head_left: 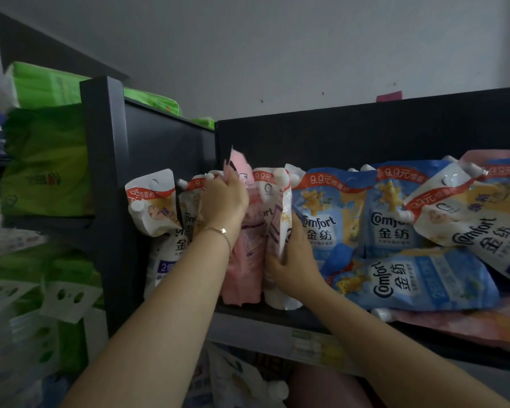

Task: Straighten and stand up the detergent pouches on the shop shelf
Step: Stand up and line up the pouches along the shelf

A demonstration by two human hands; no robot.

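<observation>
Left hand [223,201], right hand [295,260], both curled

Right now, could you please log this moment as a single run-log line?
left hand: grips pink pouch top | right hand: grips white pouch edge | blue pouch: lying down, not yet stood

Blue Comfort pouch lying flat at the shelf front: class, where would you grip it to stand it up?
The blue Comfort pouch lies sideways, bear-printed top end leftward. Probably pinch that end from the front and swing it up.
</observation>
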